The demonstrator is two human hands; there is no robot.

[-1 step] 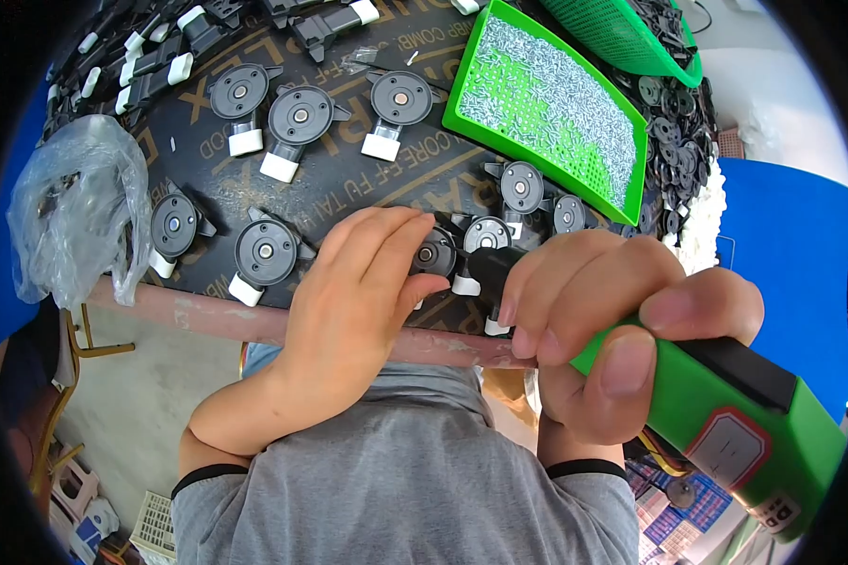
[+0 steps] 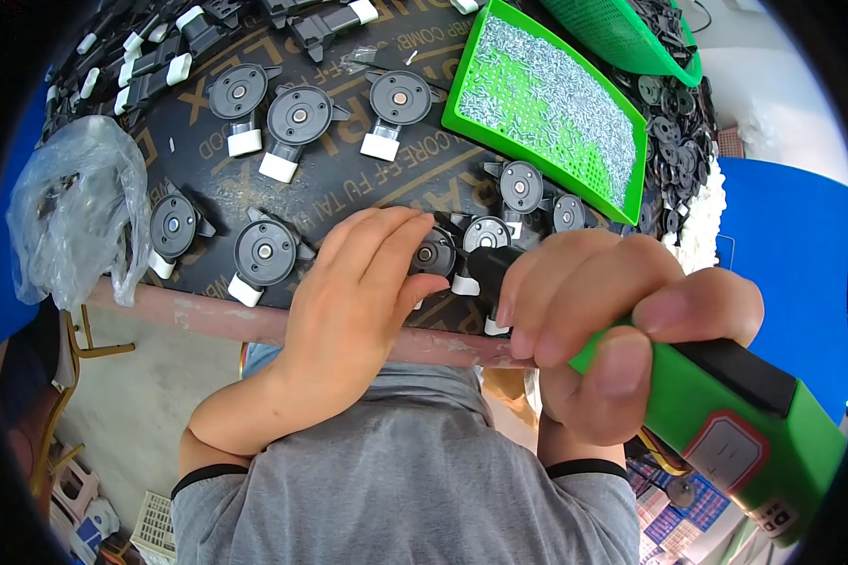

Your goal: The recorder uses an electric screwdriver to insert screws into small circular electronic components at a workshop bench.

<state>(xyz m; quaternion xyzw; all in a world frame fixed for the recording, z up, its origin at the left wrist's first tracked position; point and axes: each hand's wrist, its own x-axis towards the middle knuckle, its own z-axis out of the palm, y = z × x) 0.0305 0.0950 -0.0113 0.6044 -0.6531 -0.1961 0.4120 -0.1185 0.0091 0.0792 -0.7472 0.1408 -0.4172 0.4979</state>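
My left hand (image 2: 358,282) is curled around a dark round plastic part (image 2: 433,254) near the table's front edge, its fingers behind the disc and the thumb in front. In my right fist (image 2: 603,325) is a green electric screwdriver (image 2: 716,414), black along one side. Its black nose (image 2: 488,268) points left toward the part under my left hand; whether the bit touches a screw there I cannot make out. Right beside that part lies another dark disc part (image 2: 487,235) with a white end, partly covered by the screwdriver nose.
Several similar disc parts (image 2: 300,115) with white ends lie spread over the dark table. A green tray (image 2: 450,118) of small screws stands behind my right hand. More black parts pile up at the back. A clear plastic bag (image 2: 80,207) hangs over the left edge.
My right hand's fingers and the screwdriver have shifted very slightly. My left hand and the parts look the same.
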